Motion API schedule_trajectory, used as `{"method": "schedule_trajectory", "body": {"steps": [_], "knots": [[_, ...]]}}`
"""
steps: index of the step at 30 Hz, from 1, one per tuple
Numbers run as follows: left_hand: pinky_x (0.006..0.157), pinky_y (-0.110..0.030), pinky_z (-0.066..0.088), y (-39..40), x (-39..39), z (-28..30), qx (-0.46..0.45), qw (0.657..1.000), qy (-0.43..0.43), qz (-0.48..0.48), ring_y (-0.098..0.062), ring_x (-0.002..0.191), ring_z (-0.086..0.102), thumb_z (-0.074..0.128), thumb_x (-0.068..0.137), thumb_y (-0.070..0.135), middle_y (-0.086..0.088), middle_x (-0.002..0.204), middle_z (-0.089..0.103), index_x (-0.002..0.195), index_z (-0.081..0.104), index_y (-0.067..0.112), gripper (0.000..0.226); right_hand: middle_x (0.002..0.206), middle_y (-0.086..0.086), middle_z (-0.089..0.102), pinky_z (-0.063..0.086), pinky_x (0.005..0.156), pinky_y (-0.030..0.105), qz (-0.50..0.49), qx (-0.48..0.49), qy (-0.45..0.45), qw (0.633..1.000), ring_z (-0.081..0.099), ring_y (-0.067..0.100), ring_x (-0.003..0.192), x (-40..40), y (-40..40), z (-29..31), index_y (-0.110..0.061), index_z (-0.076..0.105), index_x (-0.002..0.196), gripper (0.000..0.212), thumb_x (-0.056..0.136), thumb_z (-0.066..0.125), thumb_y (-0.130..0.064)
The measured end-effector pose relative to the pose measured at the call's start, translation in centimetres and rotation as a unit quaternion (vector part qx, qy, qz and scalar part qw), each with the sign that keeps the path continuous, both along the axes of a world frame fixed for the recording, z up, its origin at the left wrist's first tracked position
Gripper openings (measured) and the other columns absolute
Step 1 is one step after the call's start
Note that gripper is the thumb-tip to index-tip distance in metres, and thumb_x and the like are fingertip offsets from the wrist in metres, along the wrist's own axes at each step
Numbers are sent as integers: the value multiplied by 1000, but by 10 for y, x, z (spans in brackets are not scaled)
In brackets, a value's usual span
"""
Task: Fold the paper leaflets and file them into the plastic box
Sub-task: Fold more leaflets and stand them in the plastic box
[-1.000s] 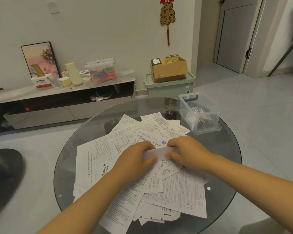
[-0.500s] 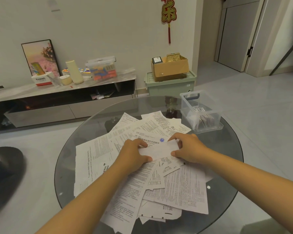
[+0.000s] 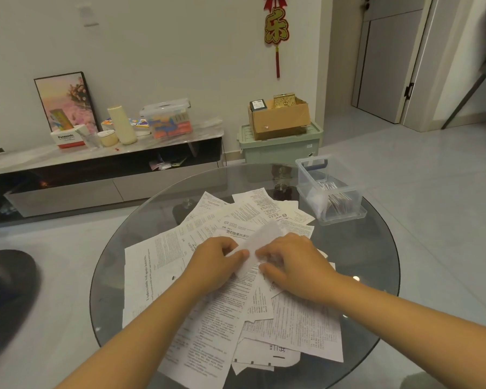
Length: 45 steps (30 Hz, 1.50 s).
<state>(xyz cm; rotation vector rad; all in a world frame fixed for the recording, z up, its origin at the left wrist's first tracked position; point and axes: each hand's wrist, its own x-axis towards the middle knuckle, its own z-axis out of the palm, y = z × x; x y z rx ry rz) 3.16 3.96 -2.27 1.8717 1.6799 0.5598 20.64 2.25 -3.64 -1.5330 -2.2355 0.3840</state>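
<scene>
Over the middle of the round glass table (image 3: 376,265), both hands hold one small white paper leaflet (image 3: 260,241). The left hand (image 3: 218,261) pinches its near left edge in a thumb-and-finger grip; the right hand (image 3: 295,261) pinches the right side, fingers curled, the paper's lower part hidden behind them. The leaflet is blurred, so its print cannot be read. Beneath lies a loose heap of printed white sheets (image 3: 222,299), overlapping, mostly too small to read. At the table's far right stands the clear lidless plastic box (image 3: 330,189), folded papers upright inside. Beyond, a white carton (image 3: 67,138) on the low cabinet (image 3: 68,175) reads "Panasonic".
</scene>
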Motion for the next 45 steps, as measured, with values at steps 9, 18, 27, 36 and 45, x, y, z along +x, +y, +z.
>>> {"method": "schedule_trajectory", "body": {"steps": [9, 18, 27, 36, 45], "knots": [[71, -17, 45, -8, 4, 8, -30, 994, -97, -50, -7, 84, 61, 54, 94, 20, 11, 91, 67, 103, 65, 40, 24, 137, -9, 46, 30, 106, 30, -45, -47, 107, 992, 36, 12, 127, 0, 7, -5, -27, 39, 140, 52, 92, 53, -42], [69, -17, 44, -7, 12, 6, 48, 992, -117, -4, -3, 85, 56, 63, 88, 20, 14, 95, 60, 90, 58, 32, 14, 87, -10, 61, 37, 71, 24, -78, -23, 139, 987, 50, 8, 91, 1, 6, 5, -28, 58, 85, 8, 90, 59, -34], [74, -30, 52, -5, 23, 10, 30, 988, -150, -22, -15, 79, 64, 69, 84, 29, 5, 83, 68, 82, 65, 25, 7, 80, -3, 68, 50, 65, 28, -69, -71, 225, 969, 66, 8, 70, 15, 4, 18, -17, 55, 86, 10, 95, 52, -21], [67, -29, 56, -8, 52, 13, -31, 963, -269, -13, -11, 68, 69, 71, 82, 10, -3, 82, 73, 105, 59, 11, 25, 79, 4, 69, 51, 62, 26, -97, -128, 323, 932, 65, 8, 58, 33, -4, 21, -14, 53, 100, 8, 94, 53, -19], [55, -17, 50, -9, 83, 14, -27, 955, -294, -15, -6, 57, 64, 65, 87, 11, 0, 74, 72, 101, 64, 14, 15, 65, 2, 68, 51, 55, 20, -109, -150, 362, 914, 61, 11, 50, 60, -10, 32, -6, 56, 95, 6, 93, 55, -12]]}}
